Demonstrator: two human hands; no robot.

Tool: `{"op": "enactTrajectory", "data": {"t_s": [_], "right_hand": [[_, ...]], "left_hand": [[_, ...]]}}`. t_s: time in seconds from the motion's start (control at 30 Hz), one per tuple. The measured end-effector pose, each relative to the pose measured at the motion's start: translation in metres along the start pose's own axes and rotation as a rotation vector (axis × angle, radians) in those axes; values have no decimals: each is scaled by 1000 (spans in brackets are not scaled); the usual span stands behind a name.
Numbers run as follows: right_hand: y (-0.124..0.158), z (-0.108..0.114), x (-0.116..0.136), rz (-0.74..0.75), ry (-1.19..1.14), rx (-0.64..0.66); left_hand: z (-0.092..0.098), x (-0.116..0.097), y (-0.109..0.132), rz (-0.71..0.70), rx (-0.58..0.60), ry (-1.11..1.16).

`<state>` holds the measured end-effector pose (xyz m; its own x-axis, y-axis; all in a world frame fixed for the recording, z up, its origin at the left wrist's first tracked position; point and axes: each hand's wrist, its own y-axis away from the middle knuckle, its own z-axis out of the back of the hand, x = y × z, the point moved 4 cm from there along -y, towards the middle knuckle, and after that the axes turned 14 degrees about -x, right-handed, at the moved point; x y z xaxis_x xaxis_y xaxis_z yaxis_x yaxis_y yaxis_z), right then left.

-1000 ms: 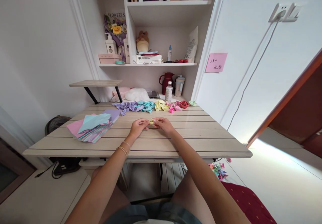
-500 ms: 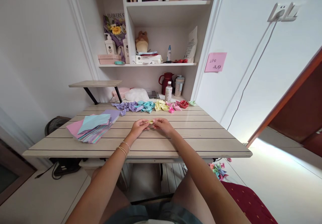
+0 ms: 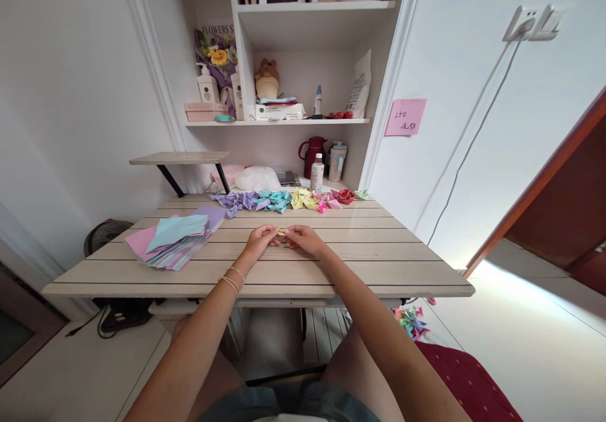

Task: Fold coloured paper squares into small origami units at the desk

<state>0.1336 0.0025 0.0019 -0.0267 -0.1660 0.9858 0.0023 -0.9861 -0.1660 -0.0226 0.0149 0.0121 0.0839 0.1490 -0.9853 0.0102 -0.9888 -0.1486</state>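
Note:
Both hands meet over the middle of the table [image 3: 379, 261], pinching a small folded piece of yellow paper [image 3: 281, 232] between them. My left hand [image 3: 260, 242] grips its left end, fingers closed. On the other end, the thumb and fingers of my right hand [image 3: 305, 240] are closed too. My fingers hide most of the paper, so its folded shape cannot be made out. Beyond the hands lies a row of folded paper pieces: purple [image 3: 243, 201], turquoise [image 3: 277, 201], yellow [image 3: 303, 199], pink [image 3: 330, 202], red [image 3: 345, 196] and pale green [image 3: 362, 194].
A fanned stack of coloured paper sheets [image 3: 177, 235] lies on the table's left. Behind the row stand a clear bottle [image 3: 317, 172], a dark red jug [image 3: 313, 156] and a tumbler [image 3: 337, 160]. A small raised shelf [image 3: 180, 157] is at back left. More folded paper [image 3: 411, 321] lies below right.
The yellow paper has been turned slightly and shows narrower between my fingers. Both hands have shifted very little; the other things are unmoved.

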Motion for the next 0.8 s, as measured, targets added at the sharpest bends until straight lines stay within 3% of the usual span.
{"op": "enactTrajectory", "data": {"t_s": [0.5,0.8], "right_hand": [[3,-3,3,37,82,17],[-3,6,6,-4,-179,-156]], "left_hand": [[0,2,-2,-12,3,-5],[0,0,0,-10,-9,9]]}}
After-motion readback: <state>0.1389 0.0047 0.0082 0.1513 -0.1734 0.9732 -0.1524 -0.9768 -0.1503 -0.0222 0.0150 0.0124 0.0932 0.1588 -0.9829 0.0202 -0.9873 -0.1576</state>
